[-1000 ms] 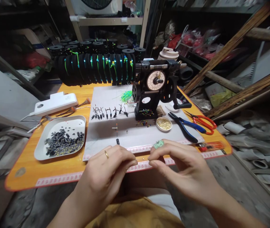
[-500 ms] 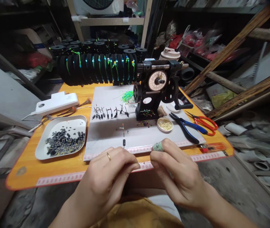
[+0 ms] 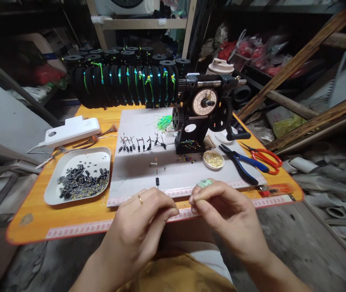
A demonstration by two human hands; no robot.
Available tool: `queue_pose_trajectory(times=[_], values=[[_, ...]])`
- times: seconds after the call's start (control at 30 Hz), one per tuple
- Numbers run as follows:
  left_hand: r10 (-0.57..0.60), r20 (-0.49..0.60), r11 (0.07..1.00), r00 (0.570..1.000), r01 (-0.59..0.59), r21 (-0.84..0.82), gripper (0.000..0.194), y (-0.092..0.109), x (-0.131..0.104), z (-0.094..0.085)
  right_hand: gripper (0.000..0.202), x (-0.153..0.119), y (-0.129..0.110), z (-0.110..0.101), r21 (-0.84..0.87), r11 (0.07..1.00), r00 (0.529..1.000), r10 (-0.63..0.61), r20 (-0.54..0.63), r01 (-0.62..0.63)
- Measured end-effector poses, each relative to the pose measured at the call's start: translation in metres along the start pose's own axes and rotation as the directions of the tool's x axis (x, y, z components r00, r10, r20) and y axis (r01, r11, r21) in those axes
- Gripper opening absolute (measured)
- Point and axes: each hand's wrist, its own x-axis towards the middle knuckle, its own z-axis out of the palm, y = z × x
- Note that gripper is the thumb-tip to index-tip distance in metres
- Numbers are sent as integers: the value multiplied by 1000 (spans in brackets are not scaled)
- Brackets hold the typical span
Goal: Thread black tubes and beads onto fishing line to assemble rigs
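I'm pinching with left hand (image 3: 144,219) and right hand (image 3: 230,209), contents hidden; between them, nearer me than the white board (image 3: 130,174), a tiny speck (image 3: 185,205) is looking light, slippery, best pinched side-on.

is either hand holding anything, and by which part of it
Cannot be told: the left grip and right grip both look pinched, but anything inside them is too small or hidden to make out, so no part can be named.
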Motion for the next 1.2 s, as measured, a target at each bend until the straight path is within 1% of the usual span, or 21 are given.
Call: queue_pose_trajectory(times=[0.1, 0.2, 0.23, 0.3, 0.37, 0.43, 0.5, 0.57, 0.7, 0.8, 0.87, 0.93, 1.07, 1.17, 1.2], values=[[-9, 6, 1000, 1000, 9, 3, 20, -1, 0, 0, 9, 1, 4, -2, 103, 992, 997, 65, 44, -69], [-23, 6, 1000, 1000, 23, 20, 20, -2, 0, -1, 6, -1, 6, -5, 175, 961, 974, 200, 105, -216], [-25, 6, 999, 1000, 25, 25, 20, -2, 0, -1, 7, -2, 6, -6, 213, 934, 955, 261, 139, -286], [-21, 6, 999, 1000, 21, 32, 20, -2, 0, 0, 11, -3, 6, -6, 312, 849, 900, 362, 243, -426], [-12, 10, 999, 1000, 12, 34, 19, -2, 0, 1, 12, -2, 5, -6, 409, 752, 850, 397, 347, -518], [-5, 16, 1000, 1000, 4, 31, 20, -2, 1, 3, 13, 0, 5, -6, 467, 687, 827, 401, 395, -556], [-1, 25, 1000, 1000, 0, 24, 19, -2, 1, 4, 14, 2, 5, -7, 488, 664, 822, 404, 402, -566], [2, 32, 1000, 999, -2, 17, 18, -2, 1, 5, 16, 3, 4, -9, 471, 673, 818, 414, 399, -570], [16, 30, 999, 999, -17, 27, 18, -1, 0, 4, 19, 5, -2, -13, 371, 751, 826, 411, 385, -546], [29, 34, 999, 999, -30, 30, 19, -1, 0, 4, 16, 8, -10, -15, 240, 824, 840, 427, 334, -514], [31, 33, 999, 999, -32, 32, 19, -1, 0, 4, 14, 11, -14, -15, 168, 854, 852, 432, 298, -492], [33, 29, 999, 999, -34, 40, 18, -1, 0, 2, 14, 13, -15, -16, 145, 873, 863, 412, 292, -466], [21, 8, 998, 1000, -22, 55, 18, -4, -2, -1, 12, 14, -11, -15, 162, 899, 888, 348, 301, -407], [3, -8, 998, 1000, -2, 63, 18, -5, -4, -3, 9, 9, -8, -11, 175, 919, 915, 302, 266, -354], [3, -8, 998, 1000, -3, 63, 18, -5, -4, -3, 9, 6, -7, -9, 168, 934, 933, 271, 237, -314]])
